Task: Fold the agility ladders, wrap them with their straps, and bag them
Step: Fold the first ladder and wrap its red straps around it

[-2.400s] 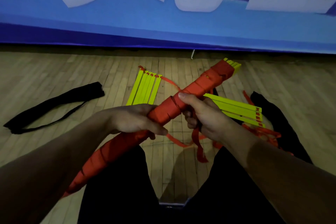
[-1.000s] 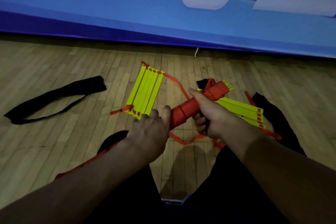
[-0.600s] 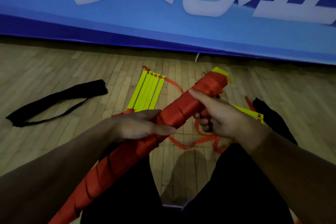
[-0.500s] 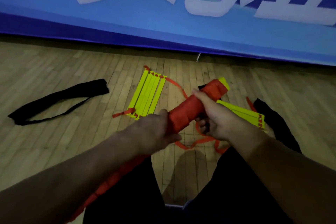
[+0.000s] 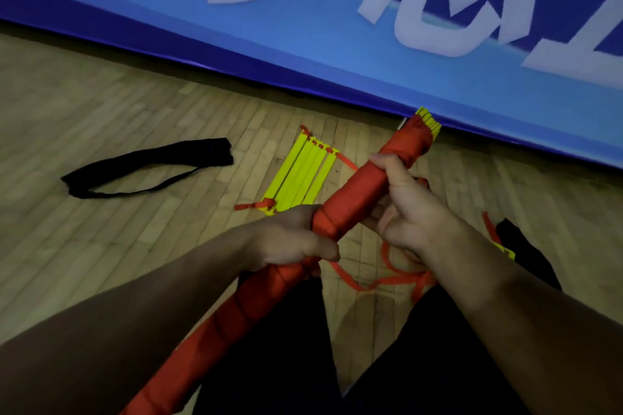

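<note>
**Strap-Wound Ladder Held Over Gym Floor**

Both hands clasp a folded ladder bundle (image 5: pixel 354 199) wound in orange strap, its yellow rung ends pointing toward 1 o'clock. The left hand (image 5: pixel 290 239) curls around its middle; the right hand (image 5: pixel 409 209) grips farther up. A loose folded ladder (image 5: pixel 300 175) lies at 12 o'clock, a black bag (image 5: pixel 151 165) at 10 o'clock on the wooden floor (image 5: pixel 101 111).

An orange-red strap (image 5: pixel 350 205) wraps yellow rungs (image 5: pixel 429 118); black bag (image 5: pixel 148 162), tan plank floor (image 5: pixel 101 104) (blue banner (image 5: pixel 337 37), white lettering).
</note>
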`<action>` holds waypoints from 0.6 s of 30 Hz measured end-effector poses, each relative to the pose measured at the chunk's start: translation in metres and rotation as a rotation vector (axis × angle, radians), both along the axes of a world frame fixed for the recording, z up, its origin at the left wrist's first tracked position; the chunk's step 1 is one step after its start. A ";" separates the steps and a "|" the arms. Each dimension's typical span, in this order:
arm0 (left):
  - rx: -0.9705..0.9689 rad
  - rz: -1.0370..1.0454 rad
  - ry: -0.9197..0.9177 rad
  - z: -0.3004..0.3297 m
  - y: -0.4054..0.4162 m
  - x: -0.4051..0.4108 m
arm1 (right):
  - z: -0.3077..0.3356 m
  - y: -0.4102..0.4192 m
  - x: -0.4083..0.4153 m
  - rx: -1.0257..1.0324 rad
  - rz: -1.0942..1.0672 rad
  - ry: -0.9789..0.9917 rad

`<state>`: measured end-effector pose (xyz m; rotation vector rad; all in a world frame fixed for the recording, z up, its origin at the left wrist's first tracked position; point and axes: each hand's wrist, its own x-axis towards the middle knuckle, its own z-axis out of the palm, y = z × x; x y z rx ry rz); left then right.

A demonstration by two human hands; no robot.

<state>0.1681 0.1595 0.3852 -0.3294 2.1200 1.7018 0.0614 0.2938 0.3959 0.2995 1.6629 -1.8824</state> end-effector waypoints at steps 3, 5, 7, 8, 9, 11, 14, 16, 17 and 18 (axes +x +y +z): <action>-0.280 0.036 0.129 -0.013 -0.011 0.005 | -0.005 -0.035 0.003 -0.063 -0.047 -0.037; -0.473 0.087 0.183 -0.021 -0.023 0.008 | -0.011 -0.064 0.005 -0.033 -0.116 -0.024; -0.605 0.128 0.189 -0.026 -0.032 0.007 | -0.018 -0.087 0.006 0.027 -0.216 0.013; -0.648 0.144 0.185 -0.029 -0.037 0.006 | -0.021 -0.097 0.005 0.054 -0.260 0.028; -0.677 0.154 0.179 -0.033 -0.041 0.003 | -0.023 -0.106 0.004 0.079 -0.297 0.038; -0.734 0.163 0.143 -0.040 -0.054 -0.008 | -0.026 -0.120 -0.002 0.104 -0.344 0.052; -0.714 0.175 0.065 -0.049 -0.077 -0.028 | -0.034 -0.145 -0.019 0.089 -0.337 0.090; -0.671 0.136 0.040 -0.060 -0.098 -0.046 | -0.045 -0.163 -0.036 0.076 -0.299 0.109; -0.639 0.131 0.028 -0.071 -0.113 -0.058 | -0.057 -0.175 -0.049 0.075 -0.282 0.114; -0.579 0.161 0.004 -0.080 -0.127 -0.069 | -0.070 -0.186 -0.063 0.077 -0.259 0.108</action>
